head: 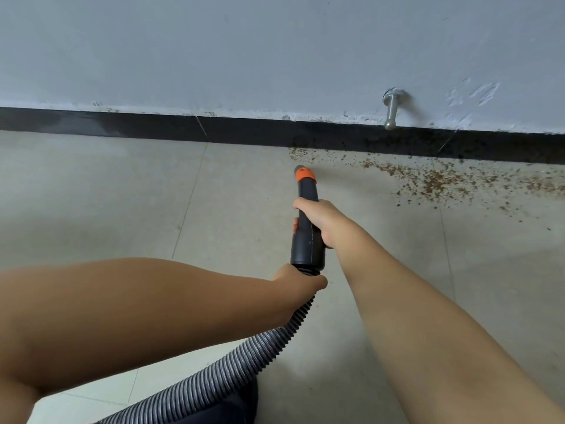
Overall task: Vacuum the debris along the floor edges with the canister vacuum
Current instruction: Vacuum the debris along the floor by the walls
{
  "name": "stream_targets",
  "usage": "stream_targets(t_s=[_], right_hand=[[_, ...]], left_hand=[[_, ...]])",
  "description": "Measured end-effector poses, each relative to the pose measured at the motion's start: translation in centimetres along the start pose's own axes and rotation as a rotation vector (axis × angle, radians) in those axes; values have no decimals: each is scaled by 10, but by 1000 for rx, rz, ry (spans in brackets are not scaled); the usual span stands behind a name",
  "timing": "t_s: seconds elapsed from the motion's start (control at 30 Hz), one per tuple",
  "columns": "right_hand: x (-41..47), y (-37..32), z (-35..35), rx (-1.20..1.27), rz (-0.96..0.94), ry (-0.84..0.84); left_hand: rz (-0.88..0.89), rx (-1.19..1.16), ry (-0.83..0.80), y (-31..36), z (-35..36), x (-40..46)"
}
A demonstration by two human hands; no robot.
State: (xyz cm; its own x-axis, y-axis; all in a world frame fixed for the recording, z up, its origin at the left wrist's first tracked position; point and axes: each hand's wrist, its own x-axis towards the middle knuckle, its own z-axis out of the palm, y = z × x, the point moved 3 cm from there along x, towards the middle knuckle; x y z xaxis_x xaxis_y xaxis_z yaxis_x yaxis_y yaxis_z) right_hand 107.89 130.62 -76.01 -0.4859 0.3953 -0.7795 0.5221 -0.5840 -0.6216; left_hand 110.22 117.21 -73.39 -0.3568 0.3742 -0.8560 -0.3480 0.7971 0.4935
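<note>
Debris (pixel 428 179) is a brown scatter on the tile floor (pixel 122 194), lying along the black baseboard (pixel 153 128) from just right of the nozzle out to the right edge of view; the floor to the left of it looks clean. Your vacuum wand (pixel 307 228), black with an orange nozzle tip (pixel 304 174), points at the wall, tip just beside the near end of the scatter, not yet over the thick patch. Your right hand (pixel 318 220) is wrapped around the wand's middle, gripping it. Your left hand (pixel 298 281) is curled around the ribbed hose (pixel 214 381) right where it joins the wand. A dark shape at bottom centre is likely the canister; can't tell for sure. Metal door stop (pixel 393 110) sticks out of the wall (pixel 275 50) above the debris. Step, as I read it: mid-pass along the edge, working rightward. Next move calls for sweeping the tip right, low and tight to the baseboard, with hose slack fed by the left hand.
</note>
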Motion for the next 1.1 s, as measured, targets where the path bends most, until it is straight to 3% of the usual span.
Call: stream_targets(t_s=[0.2,0.43,0.53,0.77,0.97,1.1], right_hand=[[2,0,0,62,-3,9],[0,-1,-92,171,11,275],[2,-9,-116,174,23,313],[8,-19,-88,112,52,127],[11,-9,-57,170,91,-36],[15,-7,-35,163,99,-77]], left_hand=[[28,50,17,3,-6,5],[87,141,-162,34,48,21],[91,110,-185,47,68,27],[69,18,-145,41,60,32],[-67,-47,-394,31,20,24],[-25,-75,-292,22,7,27]])
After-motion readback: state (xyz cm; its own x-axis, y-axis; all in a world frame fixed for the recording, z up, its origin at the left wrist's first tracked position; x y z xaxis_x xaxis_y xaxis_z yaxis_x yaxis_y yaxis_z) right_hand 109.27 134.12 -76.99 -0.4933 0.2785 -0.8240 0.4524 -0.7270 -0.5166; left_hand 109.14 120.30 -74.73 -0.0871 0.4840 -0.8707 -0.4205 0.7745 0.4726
